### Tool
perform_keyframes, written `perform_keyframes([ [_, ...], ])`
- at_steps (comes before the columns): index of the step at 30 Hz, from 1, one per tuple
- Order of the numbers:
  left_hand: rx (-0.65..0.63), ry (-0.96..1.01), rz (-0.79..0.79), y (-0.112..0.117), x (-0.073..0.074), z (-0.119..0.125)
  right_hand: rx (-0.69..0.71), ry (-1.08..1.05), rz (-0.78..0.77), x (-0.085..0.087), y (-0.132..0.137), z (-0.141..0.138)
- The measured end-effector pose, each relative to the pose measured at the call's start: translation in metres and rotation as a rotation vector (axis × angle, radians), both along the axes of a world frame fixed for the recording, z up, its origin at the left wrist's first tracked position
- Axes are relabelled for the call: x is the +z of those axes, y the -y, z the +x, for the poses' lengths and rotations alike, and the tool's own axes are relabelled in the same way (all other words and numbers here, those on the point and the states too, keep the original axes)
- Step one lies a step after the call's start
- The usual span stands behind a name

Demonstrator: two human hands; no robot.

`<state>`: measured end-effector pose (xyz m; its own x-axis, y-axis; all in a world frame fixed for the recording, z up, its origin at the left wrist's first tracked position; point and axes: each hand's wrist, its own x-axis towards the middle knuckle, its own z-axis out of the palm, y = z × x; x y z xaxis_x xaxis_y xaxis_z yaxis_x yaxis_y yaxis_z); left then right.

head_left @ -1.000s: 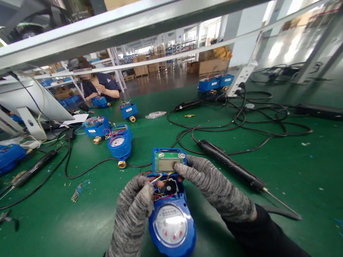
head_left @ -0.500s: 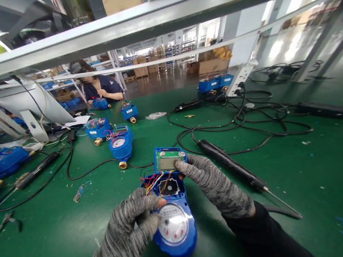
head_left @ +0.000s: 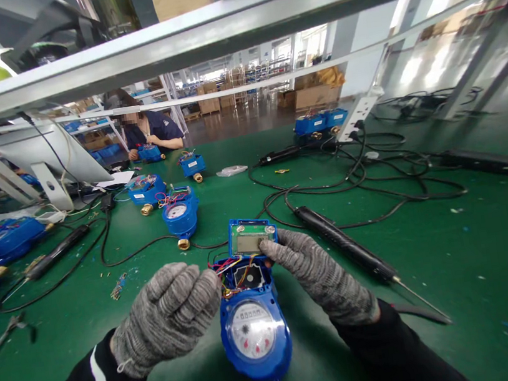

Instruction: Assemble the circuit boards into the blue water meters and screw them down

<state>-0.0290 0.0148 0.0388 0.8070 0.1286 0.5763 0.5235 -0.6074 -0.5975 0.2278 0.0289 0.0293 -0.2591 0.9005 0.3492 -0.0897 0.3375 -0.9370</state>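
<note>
A blue water meter (head_left: 255,332) with a round dial lies on the green table in front of me, its upper housing open with coloured wires (head_left: 231,268) showing. A blue module with a small display (head_left: 251,238) sits at its far end. My left hand (head_left: 170,316), in a grey knit glove, is curled at the meter's left side with fingertips at the wires. My right hand (head_left: 316,276), also gloved, grips the lower right edge of the display module.
A black electric screwdriver (head_left: 344,247) lies just right of my right hand. Further meters (head_left: 181,216) and cables (head_left: 366,181) lie across the table. Another screwdriver (head_left: 57,250) and pliers (head_left: 4,333) are at left. A person works at the far side.
My left hand left the dial face and swung out to the meter's left side, fingertips now at the wires. My right hand has stayed on the display module.
</note>
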Motion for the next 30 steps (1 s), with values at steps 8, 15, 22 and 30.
perform_keyframes([
  [8, 0.012, -0.073, -0.151, 0.006, 0.0, 0.009, 0.037, -0.047, -0.058, -0.01, -0.003, -0.004],
  [15, 0.122, 0.229, -0.597, 0.017, -0.008, 0.016, 0.028, -0.017, -0.08, -0.02, -0.007, -0.007],
  [22, 0.04, 0.437, -0.726, 0.026, -0.024, 0.013, 0.047, -0.066, -0.05, -0.015, -0.003, -0.006],
  [30, 0.137, 1.211, -1.038, 0.018, -0.045, 0.019, 0.044, -0.103, -0.015, -0.013, 0.0, -0.003],
])
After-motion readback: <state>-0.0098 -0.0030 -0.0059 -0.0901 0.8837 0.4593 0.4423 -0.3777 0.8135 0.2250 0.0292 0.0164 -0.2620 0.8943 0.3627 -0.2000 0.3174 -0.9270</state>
